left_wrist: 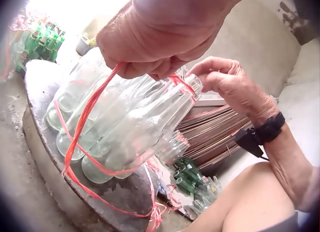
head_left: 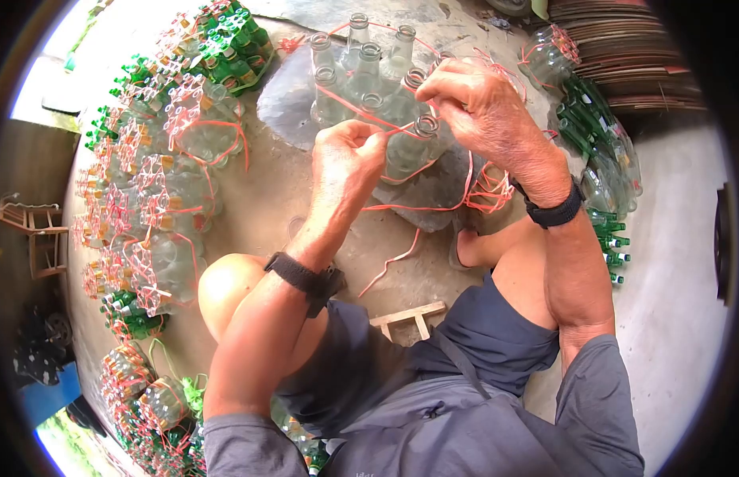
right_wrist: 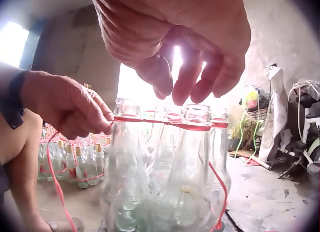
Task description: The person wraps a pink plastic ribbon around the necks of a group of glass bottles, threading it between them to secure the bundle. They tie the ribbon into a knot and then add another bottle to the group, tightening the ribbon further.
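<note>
Several clear glass bottles (head_left: 369, 67) stand upright in a cluster, with red plastic string (head_left: 353, 107) running round their necks and another loop lower on their bodies. My left hand (head_left: 341, 163) pinches the string at the near left of the cluster; in the right wrist view the left hand (right_wrist: 70, 104) holds it beside a bottle neck. My right hand (head_left: 484, 103) is over the necks on the right, fingers bent. In the right wrist view the right hand (right_wrist: 175, 41) hovers just above the bottle mouths, its fingertips apart and nothing visible between them.
A round dark slab (left_wrist: 55, 162) lies under the bottles. Loose string (head_left: 488, 191) trails at its near right. Tied bundles of bottles (head_left: 155, 191) line the left side; green bottles (head_left: 584, 119) and a stack of flat sheets (head_left: 647, 56) are at the right. A small wooden stool (head_left: 409, 316) is between the legs.
</note>
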Demonstrator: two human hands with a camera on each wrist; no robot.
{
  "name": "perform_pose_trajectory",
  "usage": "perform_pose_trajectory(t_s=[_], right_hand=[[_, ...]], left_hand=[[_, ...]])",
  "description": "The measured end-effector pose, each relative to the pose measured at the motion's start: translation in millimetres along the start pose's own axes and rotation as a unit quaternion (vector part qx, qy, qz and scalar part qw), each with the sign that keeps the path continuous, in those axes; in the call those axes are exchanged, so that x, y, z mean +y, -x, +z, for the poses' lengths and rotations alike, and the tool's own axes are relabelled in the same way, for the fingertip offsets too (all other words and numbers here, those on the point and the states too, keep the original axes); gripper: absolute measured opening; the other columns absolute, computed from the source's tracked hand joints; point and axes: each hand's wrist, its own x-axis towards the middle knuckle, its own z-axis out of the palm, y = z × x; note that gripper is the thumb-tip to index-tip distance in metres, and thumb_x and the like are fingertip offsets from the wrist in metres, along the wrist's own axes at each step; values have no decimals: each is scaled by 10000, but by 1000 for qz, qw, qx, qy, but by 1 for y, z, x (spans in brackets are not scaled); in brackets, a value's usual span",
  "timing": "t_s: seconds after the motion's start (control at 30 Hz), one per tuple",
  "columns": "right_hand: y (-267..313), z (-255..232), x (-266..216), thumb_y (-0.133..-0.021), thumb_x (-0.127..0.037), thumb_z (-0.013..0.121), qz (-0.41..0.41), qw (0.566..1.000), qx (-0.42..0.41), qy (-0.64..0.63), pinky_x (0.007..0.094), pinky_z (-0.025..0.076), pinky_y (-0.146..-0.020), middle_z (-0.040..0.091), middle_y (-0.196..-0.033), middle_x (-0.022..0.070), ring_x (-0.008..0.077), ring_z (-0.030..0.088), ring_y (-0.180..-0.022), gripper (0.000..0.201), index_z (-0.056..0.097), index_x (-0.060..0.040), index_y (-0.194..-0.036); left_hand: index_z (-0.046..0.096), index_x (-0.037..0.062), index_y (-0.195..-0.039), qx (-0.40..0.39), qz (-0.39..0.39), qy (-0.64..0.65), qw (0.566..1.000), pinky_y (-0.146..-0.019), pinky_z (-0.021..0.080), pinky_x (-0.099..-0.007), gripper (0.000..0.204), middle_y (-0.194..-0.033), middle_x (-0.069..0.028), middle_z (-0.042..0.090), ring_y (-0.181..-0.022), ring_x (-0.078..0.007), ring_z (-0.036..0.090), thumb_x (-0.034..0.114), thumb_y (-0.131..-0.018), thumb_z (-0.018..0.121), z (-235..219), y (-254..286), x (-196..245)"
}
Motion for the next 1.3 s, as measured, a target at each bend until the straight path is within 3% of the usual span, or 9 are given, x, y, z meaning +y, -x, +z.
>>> perform_pose_trajectory(t_s=[0.13, 0.2, 0.4, 0.43, 0.5, 0.57, 0.67, 0.97, 1.3], right_hand=[[-6, 13, -4, -841, -89, 606, 20, 997, -61, -32, 469, 549, -771, 715, -910, 169, 379, 690, -904, 181, 735, -81, -968], [-10, 16, -6, -854, -111, 598, 12, 996, -89, -28, 472, 553, -759, 716, -905, 183, 383, 695, -893, 191, 736, -88, -983], [-20, 19, -2, -868, -58, 563, 21, 985, -165, -49, 422, 524, -712, 694, -819, 167, 341, 674, -781, 194, 709, -25, -990], [-21, 22, 5, -862, -50, 556, 16, 981, -176, -82, 405, 519, -702, 689, -805, 158, 309, 671, -765, 201, 710, -23, -988], [-25, 22, 5, -856, -42, 550, 10, 976, -187, -113, 389, 515, -691, 684, -791, 149, 278, 669, -750, 208, 710, -20, -986], [-30, 18, 3, -844, -14, 531, 66, 954, -254, -144, 341, 501, -691, 670, -774, 114, 199, 636, -739, 231, 714, -13, -985], [-28, 21, 5, -840, 6, 521, 63, 951, -241, -186, 320, 486, -682, 651, -769, 80, 152, 596, -743, 245, 718, -3, -985], [-34, 24, 12, -892, 6, 518, 77, 919, -303, -241, 325, 479, -684, 639, -775, 71, 148, 573, -738, 201, 697, 28, -983], [-39, 22, 14, -856, -7, 514, 39, 922, -319, -216, 351, 486, -689, 642, -776, 121, 200, 589, -735, 208, 682, 32, -971]], left_hand=[[759, -37, -912, 40, 29, -36, 998, -536, 396, -254, 242, -684, 47, 614, -617, -34, 490, 200, -920, 711, 7, -2, -2], [774, -40, -865, 66, 0, -89, 994, -671, 561, -378, 322, -691, -190, 722, -657, -246, 731, 278, -868, 728, 10, -2, 1], [775, -14, -802, 71, -22, -72, 995, -652, 552, -416, 402, -644, -190, 696, -627, -275, 720, 380, -881, 761, 15, -6, -3], [775, -14, -802, 72, -23, -72, 995, -652, 552, -416, 402, -644, -190, 696, -627, -275, 720, 380, -881, 761, 16, -6, -4], [693, -32, -693, 72, -5, -42, 996, -477, 366, -291, 466, -562, 54, 523, -545, -42, 438, 365, -932, 742, 18, -5, -5], [696, -31, -694, 70, -11, -44, 997, -477, 366, -291, 471, -563, 55, 526, -545, -42, 443, 373, -933, 739, 18, -5, -5], [700, -28, -694, 70, -16, -37, 997, -481, 368, -290, 483, -564, 54, 531, -545, -43, 453, 389, -935, 736, 19, -6, -9], [713, -37, -711, 40, -17, -44, 998, -479, 337, -286, 530, -561, 53, 528, -537, -47, 447, 432, -958, 706, 16, -10, -21], [716, -39, -709, 36, -14, -28, 999, -473, 320, -289, 542, -531, 51, 498, -521, -50, 428, 441, -960, 707, 16, -9, -20]])
